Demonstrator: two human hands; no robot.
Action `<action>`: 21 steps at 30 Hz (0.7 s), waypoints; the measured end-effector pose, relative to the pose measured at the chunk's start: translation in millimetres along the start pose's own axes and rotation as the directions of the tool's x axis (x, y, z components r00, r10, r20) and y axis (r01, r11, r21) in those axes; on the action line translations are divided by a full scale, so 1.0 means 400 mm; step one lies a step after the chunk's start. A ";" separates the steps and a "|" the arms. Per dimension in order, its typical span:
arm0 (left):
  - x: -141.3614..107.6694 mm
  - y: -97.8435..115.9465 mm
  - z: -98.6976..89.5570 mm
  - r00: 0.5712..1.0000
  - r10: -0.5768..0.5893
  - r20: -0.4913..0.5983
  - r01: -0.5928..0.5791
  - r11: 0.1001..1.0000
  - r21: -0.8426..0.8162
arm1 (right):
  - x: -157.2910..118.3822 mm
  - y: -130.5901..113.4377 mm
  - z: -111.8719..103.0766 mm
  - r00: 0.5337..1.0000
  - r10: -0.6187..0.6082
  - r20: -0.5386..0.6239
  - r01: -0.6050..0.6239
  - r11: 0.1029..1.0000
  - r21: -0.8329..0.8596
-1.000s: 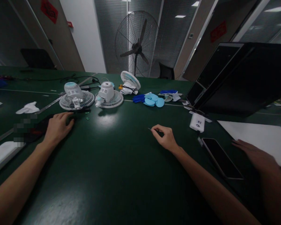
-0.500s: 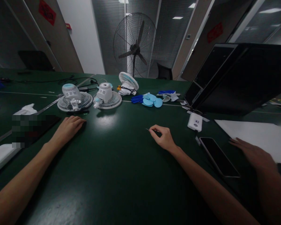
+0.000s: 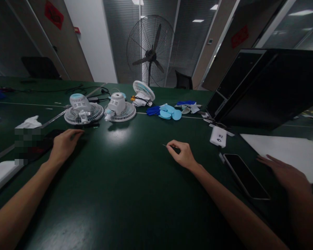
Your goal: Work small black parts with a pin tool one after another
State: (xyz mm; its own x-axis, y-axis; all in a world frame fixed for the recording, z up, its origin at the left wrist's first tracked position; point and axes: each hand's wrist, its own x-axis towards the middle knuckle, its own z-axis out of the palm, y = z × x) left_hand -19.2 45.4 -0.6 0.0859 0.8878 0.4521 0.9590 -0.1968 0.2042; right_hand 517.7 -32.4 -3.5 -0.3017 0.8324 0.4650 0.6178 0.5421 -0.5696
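Note:
My right hand point(image 3: 182, 153) pinches a thin, needle-like piece point(image 3: 164, 145) between thumb and fingertips above the green table point(image 3: 135, 194); its exact kind is too small to tell. At the left, my left hand point(image 3: 64, 144) has its thumb and fingers brought together, and whatever may be between the tips does not show. Beside it lies a dark flat object point(image 3: 48, 140), partly blurred out. Just beyond my left fingers, a small white fan point(image 3: 80, 109) rests face down, with a second white fan point(image 3: 118, 107) to its right.
Another person's hand point(image 3: 287, 172) reaches over a white sheet point(image 3: 284, 149) at the right. Nearer me lie a phone point(image 3: 246, 176) and a white power bank point(image 3: 218, 136). Light-blue fan blades point(image 3: 169, 111), a blue glove point(image 3: 153, 110) and a third fan point(image 3: 143, 93) sit farther back. A large monitor point(image 3: 266, 90) stands right.
My left hand has drawn back to the left and lifted, its fingers going from lying on the table to a pinch. The right hand stays nearly still with the thin piece.

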 end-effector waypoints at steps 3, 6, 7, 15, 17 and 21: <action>-0.002 -0.001 -0.003 1.000 -0.016 -0.006 0.016 1.000 -0.002 | -0.001 0.002 0.002 1.000 0.005 0.001 -0.005 1.000 -0.005; -0.005 -0.001 -0.006 1.000 -0.006 -0.018 0.006 1.000 0.009 | -0.002 0.004 0.004 1.000 0.003 0.003 -0.003 1.000 -0.001; -0.006 -0.001 -0.007 1.000 0.004 -0.024 -0.003 1.000 0.016 | -0.002 0.005 0.005 1.000 0.003 0.005 -0.003 1.000 0.003; -0.009 -0.005 -0.012 0.996 -0.047 -0.069 0.049 0.999 0.025 | -0.001 -0.001 0.001 1.000 0.015 0.024 -0.016 1.000 0.015; -0.008 -0.007 -0.012 0.996 -0.066 -0.063 0.068 0.997 0.031 | 0.000 -0.001 0.001 0.999 0.017 0.031 -0.017 1.000 0.021; -0.003 -0.016 -0.008 0.995 -0.093 -0.043 0.096 0.993 0.065 | 0.000 0.000 0.004 1.000 0.009 0.017 -0.009 1.000 0.010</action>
State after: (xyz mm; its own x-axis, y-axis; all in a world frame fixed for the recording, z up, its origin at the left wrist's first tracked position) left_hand -26.3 44.4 0.5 -0.0155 0.8834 0.4684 0.9782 -0.0836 0.1900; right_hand 516.7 -32.0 -4.5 -0.3088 0.8389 0.4482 0.6130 0.5358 -0.5806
